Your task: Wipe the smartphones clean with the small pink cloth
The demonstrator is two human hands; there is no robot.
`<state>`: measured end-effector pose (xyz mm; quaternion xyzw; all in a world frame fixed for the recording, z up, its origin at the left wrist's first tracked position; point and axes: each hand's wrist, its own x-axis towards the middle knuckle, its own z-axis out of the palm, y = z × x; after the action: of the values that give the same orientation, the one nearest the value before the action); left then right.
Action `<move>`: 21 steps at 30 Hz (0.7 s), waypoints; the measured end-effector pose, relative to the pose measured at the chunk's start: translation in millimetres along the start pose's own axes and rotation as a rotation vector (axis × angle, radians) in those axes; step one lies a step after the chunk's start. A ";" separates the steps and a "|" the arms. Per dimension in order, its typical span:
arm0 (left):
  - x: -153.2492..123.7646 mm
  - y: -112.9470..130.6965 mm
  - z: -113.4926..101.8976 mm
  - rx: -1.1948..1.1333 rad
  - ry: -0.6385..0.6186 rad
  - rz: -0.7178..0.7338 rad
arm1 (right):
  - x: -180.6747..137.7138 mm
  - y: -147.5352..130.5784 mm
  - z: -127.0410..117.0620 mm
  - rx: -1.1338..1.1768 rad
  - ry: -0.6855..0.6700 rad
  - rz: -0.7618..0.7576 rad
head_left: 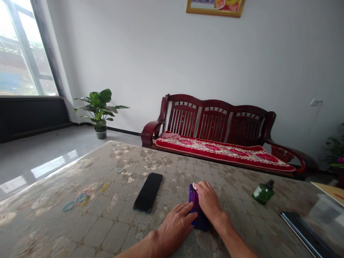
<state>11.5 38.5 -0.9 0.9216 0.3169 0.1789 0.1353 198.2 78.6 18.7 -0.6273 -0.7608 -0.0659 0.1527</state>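
A purple-blue phone [194, 199] lies back up on the patterned tablecloth, its camera end away from me. My left hand [178, 222] presses on its left edge, with the fingertips and thumb on the phone. Over its upper right part bends my right hand [206, 197], the fingers closed on a small white piece [194, 186] that looks like tissue or a wipe and touches the phone near the cameras. Most of the white piece is hidden by my fingers. Left of my hands, a black phone [148, 192] lies screen up on the table.
Several coloured hair ties [83, 197] lie on the table [107, 229] at left. To the right stand a green bottle [264, 192] and, nearer me, a dark flat device [306, 229] beside a clear plastic box [324, 211]. Behind the table are a wooden bench [212, 114] and a potted plant [100, 133].
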 end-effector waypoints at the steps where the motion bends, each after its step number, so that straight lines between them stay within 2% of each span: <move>1: -0.1 0.2 -0.1 -0.006 0.004 0.001 | -1.9 -0.9 0.2 0.002 -0.001 -0.001; 7: 0.3 1.2 -1.7 -0.043 0.018 0.004 | -12.0 -1.9 -1.8 0.006 -0.034 -0.027; 12: 0.7 1.0 -1.2 -0.039 0.029 0.006 | 6.2 1.7 1.6 -0.003 -0.033 -0.002; 15: 1.0 0.4 0.0 -0.029 0.027 0.005 | 13.6 -0.6 2.2 0.019 -0.041 -0.038; 21: 3.2 1.5 -0.4 -0.018 0.013 -0.002 | -8.2 -12.3 -10.2 0.106 -0.061 -0.159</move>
<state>14.5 39.4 0.7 0.9188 0.3171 0.1874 0.1417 189.1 65.5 26.9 -0.5579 -0.8148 -0.0185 0.1569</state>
